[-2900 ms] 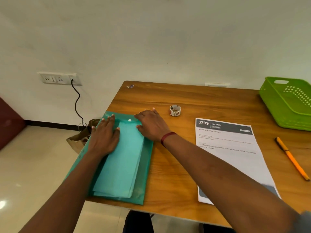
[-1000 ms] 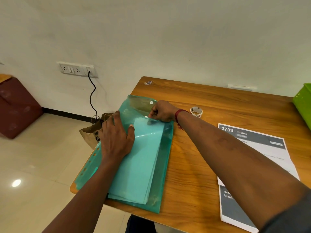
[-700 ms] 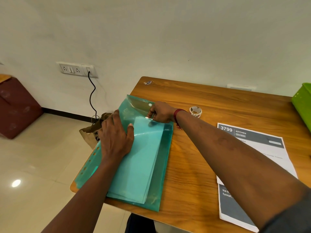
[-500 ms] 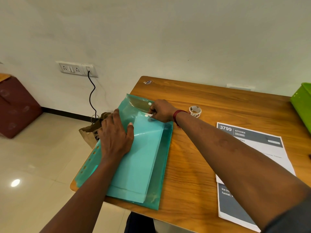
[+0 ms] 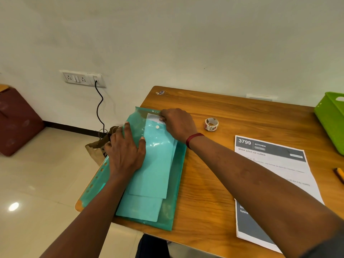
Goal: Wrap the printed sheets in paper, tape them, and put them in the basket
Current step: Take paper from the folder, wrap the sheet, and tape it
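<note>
Folder (image 5: 173, 183) translucent teal-green with a white snap stud, paper (image 5: 149, 175) inside reading pale turquoise (white at its exposed top edge); printed sheet (image 5: 275, 175) white under a dark grey header band with white lettering; basket (image 5: 333, 120) lime green; table (image 5: 214, 183) orange-brown woodgrain; wristband (image 5: 193, 139) dark red.

Basket (image 5: 330, 120): cut off by right edge, only one corner and part of a handle slot visible. Pencil (image 5: 339, 175): only its tip inside the frame. Printed sheet (image 5: 270, 164): near part covered by right forearm; small body text too blurred to read. Paper bag (image 5: 97, 148): mostly hidden behind left hand (image 5: 123, 152) and table edge. Tape roll (image 5: 211, 124) pattern: indistinct.
</note>
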